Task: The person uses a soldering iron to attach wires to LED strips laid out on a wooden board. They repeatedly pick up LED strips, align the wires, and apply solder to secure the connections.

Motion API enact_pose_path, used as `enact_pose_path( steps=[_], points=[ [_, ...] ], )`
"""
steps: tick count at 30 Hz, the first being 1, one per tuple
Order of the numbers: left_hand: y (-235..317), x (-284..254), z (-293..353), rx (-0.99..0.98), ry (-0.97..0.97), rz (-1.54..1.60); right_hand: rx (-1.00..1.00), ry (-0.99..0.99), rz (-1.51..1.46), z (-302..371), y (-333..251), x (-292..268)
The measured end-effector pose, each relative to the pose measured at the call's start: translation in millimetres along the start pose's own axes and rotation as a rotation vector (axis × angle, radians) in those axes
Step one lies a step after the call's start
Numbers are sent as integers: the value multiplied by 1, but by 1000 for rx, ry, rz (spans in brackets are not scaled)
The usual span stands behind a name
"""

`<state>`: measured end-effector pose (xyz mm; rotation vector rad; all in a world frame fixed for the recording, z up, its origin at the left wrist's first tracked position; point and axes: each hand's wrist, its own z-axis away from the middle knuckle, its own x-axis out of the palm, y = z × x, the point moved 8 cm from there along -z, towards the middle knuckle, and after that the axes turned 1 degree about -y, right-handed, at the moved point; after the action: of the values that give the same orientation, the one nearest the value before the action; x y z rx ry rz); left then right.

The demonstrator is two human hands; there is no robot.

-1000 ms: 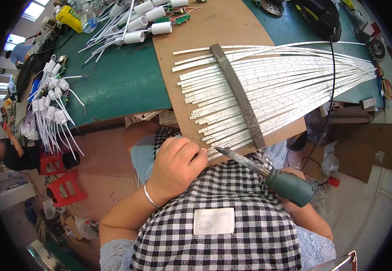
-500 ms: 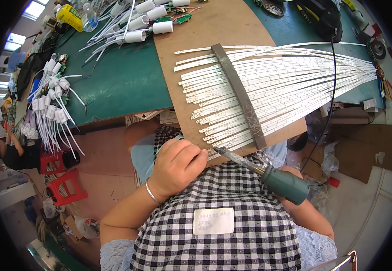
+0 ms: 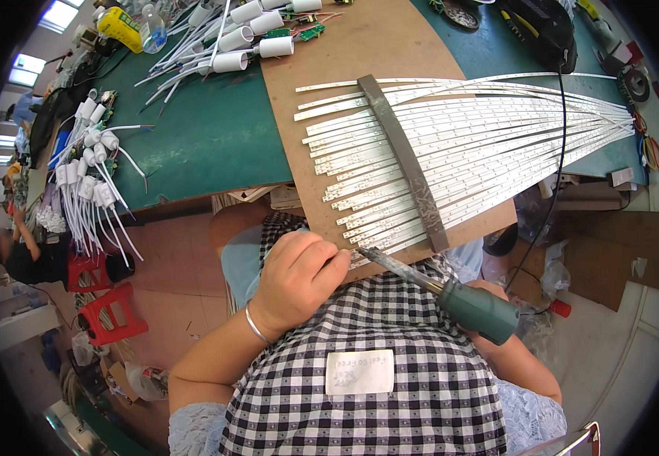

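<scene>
My right hand [image 3: 489, 291], partly hidden behind the handle, grips a soldering iron [image 3: 472, 305] with a green handle. The iron's dark tip rests at the end of the nearest white LED strips [image 3: 390, 240]. Just left of the tip, my left hand [image 3: 299, 275] is closed, thumb and fingers pressed together by the board's edge; what they pinch is hidden. Many strips fan out across a brown board [image 3: 307, 186], their near ends staggered. A dark grey bar [image 3: 403, 156] lies across them.
White cylindrical parts with wires and green circuit boards lie in piles [image 3: 90, 163] on the green table [image 3: 200, 144]. A black cable [image 3: 563, 144] hangs across the strips. A black bag [image 3: 538, 30] sits at the far right. Red stools [image 3: 114, 313] and a person [image 3: 29, 254] are at left.
Almost nothing differs. The whole view has shifted very slightly; both hands and the soldering iron keep their places at the strip ends.
</scene>
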<state>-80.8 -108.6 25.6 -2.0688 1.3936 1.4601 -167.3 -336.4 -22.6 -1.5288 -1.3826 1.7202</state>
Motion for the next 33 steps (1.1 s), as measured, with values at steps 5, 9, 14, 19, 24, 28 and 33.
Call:
enact_pose_path(
  steps=[5, 9, 14, 19, 24, 28, 33],
  points=[
    [-1, 0, -1, -7, -11, 4, 94, 50, -152, 6, 9, 2],
    [-1, 0, -2, -14, -10, 13, 47, 41, -87, 6, 8, 2],
    [0, 0, -2, -17, -11, 17, -97, -9, 116, -2, -6, 0],
    [0, 1, -3, -24, -20, 17, 66, 2, -2, -2, -7, -5],
    [0, 0, -3, -21, -20, 14, 22, 43, 13, 3, -3, -4],
    [0, 0, -3, -21, -16, 16, -95, 50, 133, 1, -8, -3],
    [0, 0, -3, -17, -18, 13, -90, 58, 69, 3, -3, -1]
  ],
)
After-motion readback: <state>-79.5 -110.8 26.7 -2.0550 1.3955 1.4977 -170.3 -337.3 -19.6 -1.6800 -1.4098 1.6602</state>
